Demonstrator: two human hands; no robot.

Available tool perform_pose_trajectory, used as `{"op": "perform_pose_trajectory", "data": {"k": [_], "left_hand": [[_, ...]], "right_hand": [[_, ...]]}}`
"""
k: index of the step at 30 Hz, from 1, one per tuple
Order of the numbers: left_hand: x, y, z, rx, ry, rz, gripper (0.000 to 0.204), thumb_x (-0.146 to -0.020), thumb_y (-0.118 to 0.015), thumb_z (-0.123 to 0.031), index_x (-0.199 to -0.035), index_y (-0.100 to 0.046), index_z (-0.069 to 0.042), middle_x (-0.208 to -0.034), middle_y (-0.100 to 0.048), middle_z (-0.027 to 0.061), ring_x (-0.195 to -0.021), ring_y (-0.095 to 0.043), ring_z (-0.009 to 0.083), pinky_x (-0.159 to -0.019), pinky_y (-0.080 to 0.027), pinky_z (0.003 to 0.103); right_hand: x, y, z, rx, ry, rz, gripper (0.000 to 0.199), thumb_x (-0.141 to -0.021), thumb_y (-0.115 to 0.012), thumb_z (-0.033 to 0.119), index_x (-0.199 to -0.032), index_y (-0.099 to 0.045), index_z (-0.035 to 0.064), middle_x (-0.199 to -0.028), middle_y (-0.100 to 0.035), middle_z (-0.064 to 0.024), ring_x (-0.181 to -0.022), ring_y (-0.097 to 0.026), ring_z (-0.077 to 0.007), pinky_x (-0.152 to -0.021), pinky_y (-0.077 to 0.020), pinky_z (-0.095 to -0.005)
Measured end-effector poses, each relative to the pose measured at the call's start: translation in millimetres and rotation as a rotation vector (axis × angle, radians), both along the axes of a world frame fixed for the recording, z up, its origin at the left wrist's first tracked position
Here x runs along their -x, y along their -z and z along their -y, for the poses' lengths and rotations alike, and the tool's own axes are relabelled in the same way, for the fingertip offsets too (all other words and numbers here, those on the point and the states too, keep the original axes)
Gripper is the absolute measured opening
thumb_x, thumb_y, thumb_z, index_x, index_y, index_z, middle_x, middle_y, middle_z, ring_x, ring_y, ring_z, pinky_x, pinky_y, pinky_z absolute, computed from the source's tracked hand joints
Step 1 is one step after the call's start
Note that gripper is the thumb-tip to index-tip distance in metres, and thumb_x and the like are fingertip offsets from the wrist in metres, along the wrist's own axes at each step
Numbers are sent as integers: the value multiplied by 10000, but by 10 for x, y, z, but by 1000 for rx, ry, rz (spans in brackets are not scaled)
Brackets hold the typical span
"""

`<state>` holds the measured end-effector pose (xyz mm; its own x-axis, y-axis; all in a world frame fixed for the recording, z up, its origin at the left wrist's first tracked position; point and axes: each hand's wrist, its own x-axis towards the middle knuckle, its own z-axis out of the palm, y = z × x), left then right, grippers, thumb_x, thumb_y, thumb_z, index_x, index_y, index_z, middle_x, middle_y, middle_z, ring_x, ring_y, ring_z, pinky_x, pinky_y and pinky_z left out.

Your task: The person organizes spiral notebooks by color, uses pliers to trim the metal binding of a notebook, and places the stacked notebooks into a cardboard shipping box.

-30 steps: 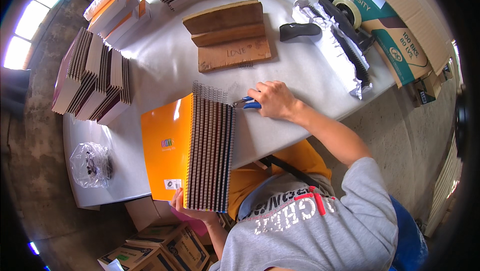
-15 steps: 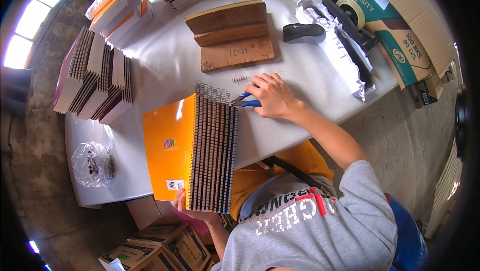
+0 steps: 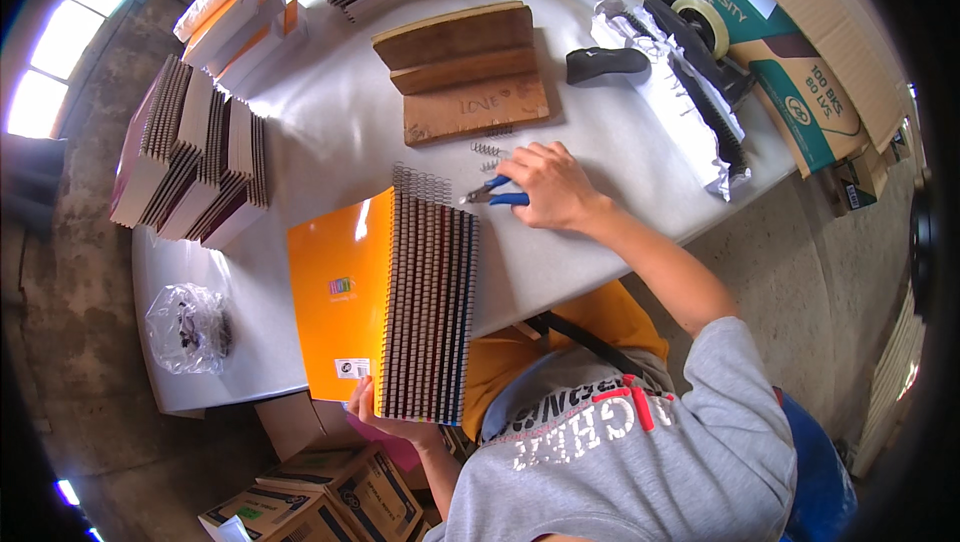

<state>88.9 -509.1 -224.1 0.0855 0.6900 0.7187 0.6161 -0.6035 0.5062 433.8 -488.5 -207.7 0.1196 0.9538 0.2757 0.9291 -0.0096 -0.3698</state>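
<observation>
A stack of spiral-bound notebooks [image 3: 420,312] with an orange cover on top is stood on edge at the near edge of the white table [image 3: 330,132], spines facing up and toward the right. The stack is supported from below by the left hand [image 3: 385,424], whose fingers are closed around its lower corner. The right hand [image 3: 550,185] is closed on blue-handled pliers [image 3: 492,194], the tips of which are just beside the protruding wire coils at the top of the stack. 2 short offcuts of wire coil [image 3: 488,152] lie near the pliers.

The stack is judged heavy and stiff as a block, but liable to slide apart between covers. The wire ends are judged springy and sharp. A firm hold is best taken at the lower corner and along the bound edge.
</observation>
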Motion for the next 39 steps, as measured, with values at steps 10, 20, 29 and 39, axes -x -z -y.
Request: {"op": "perform_pose_trajectory", "data": {"k": [10,20,29,39], "left_hand": [[24,58,-6,9,-14,27,506,-719,-716,-153,-1102,-390,-94,-1002,-439,81,-986,-465,225,-913,-384,387],[21,44,-4,0,-17,-5,499,-738,-708,-169,-1106,-379,-93,-1008,-430,79,-998,-456,220,-927,-378,384],[9,36,5,15,-1,3,476,-763,-688,-183,-1115,-380,-96,-1014,-421,77,-1003,-454,217,-931,-379,383],[2,20,-4,-25,10,-25,475,-755,-686,-141,-1122,-386,-108,-1037,-423,75,-1026,-453,212,-929,-389,368]], "right_hand": [[47,56,-82,-115,5,50,348,-630,-643,184,-965,-617,96,-965,-587,-94,-961,-552,-248,-866,-402,-363],[63,58,-116,-117,-36,82,282,-657,-636,188,-924,-613,99,-920,-594,-95,-927,-574,-249,-816,-444,-375],[38,168,-156,-10,-37,64,176,-683,-618,166,-839,-603,85,-712,-599,-106,-702,-618,-256,-648,-502,-382],[45,72,-154,-167,25,-15,300,-636,-659,209,-920,-633,117,-943,-592,-80,-966,-540,-239,-903,-372,-362]]}}
